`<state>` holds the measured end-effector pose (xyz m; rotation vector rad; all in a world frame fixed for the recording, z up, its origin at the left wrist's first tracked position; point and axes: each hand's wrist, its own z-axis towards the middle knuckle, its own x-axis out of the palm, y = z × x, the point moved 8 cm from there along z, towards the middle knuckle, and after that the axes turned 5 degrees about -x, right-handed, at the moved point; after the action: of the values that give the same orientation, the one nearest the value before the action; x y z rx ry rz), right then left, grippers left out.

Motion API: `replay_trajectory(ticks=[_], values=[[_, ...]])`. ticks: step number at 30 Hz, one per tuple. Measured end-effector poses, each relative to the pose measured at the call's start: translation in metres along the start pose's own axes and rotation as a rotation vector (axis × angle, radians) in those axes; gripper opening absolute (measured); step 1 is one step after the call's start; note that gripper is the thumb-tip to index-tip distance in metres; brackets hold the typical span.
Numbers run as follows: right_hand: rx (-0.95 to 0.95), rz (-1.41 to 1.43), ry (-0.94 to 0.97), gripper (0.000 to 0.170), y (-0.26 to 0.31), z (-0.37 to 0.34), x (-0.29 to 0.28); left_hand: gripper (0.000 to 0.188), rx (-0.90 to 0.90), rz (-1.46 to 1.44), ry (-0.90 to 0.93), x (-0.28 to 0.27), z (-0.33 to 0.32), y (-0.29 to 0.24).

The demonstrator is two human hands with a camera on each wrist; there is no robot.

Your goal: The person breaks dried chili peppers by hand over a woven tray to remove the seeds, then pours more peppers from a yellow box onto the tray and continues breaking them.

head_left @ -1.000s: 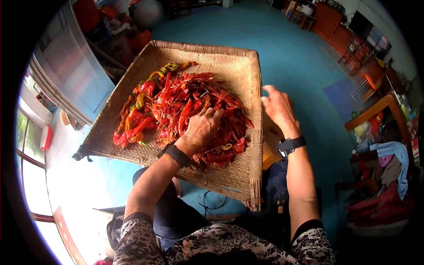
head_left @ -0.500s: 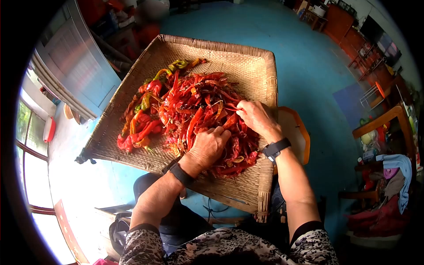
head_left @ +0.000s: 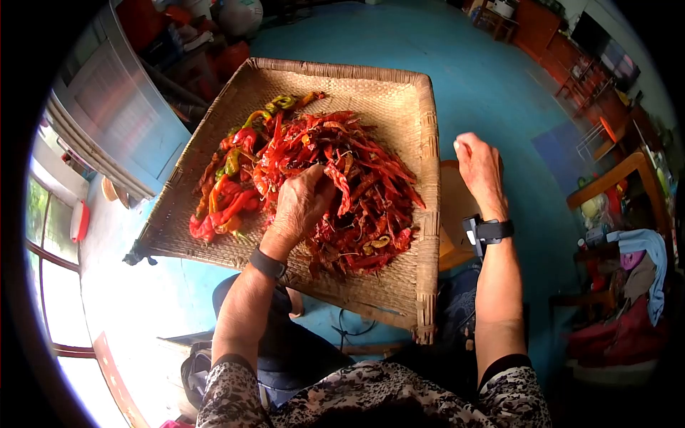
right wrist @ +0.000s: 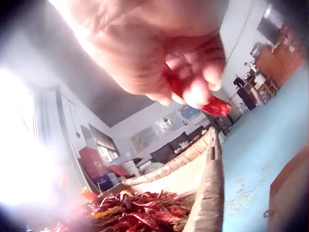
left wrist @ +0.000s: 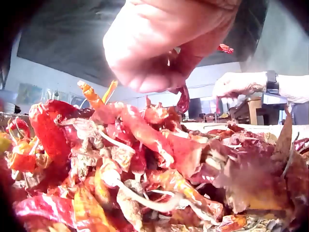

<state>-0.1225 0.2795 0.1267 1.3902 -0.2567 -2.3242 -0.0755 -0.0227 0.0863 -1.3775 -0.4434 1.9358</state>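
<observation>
A heap of dried red chili peppers [head_left: 357, 192] lies in a square woven basket [head_left: 385, 89]. Over the heap's left middle, my left hand [head_left: 300, 203] pinches a dried chili pepper [left wrist: 183, 100], whose dark red end hangs below the fingers. My right hand [head_left: 479, 171] is out past the basket's right rim with fingers curled round a red chili pepper [right wrist: 217, 107]; its end sticks out in the right wrist view. Fresher red and green peppers [head_left: 228, 200] form a strip along the basket's left side.
Beyond the right rim, partly under the basket, stands a wooden stool-like piece [head_left: 457, 207]. A chair piled with clothes [head_left: 635, 264] is at far right. Blue floor [head_left: 385, 36] stretches ahead, and a pale door [head_left: 135, 121] stands at left.
My right hand has left the heap and swung right past the rim, carrying a chili pepper. The left hand has shifted up and left over the heap.
</observation>
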Motion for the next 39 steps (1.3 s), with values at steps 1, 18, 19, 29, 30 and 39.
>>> replay_trajectory(ticks=[1,18,19,29,30,39], values=[[0.094,-0.169,0.145,0.023,-0.010,-0.004,0.008,0.013,-0.025,-0.019,0.019,0.003,0.001,0.004],[-0.547,0.063,0.557,0.039,0.113,-0.047,0.125,0.033,0.066,0.143,-0.001,0.017,-0.001,-0.018],[-0.530,0.017,0.562,0.031,0.113,-0.049,0.127,0.036,0.054,0.124,-0.020,0.014,0.004,-0.012],[-0.478,0.063,0.616,0.010,0.105,-0.051,0.118,0.068,-0.049,0.316,0.094,0.027,0.032,0.045],[-0.478,0.141,0.552,0.010,0.100,-0.048,0.113,0.067,-0.072,0.311,0.188,0.036,0.031,0.045],[-0.202,0.378,0.222,0.003,0.056,-0.009,0.054,0.032,0.327,0.217,0.147,0.049,0.001,-0.020]])
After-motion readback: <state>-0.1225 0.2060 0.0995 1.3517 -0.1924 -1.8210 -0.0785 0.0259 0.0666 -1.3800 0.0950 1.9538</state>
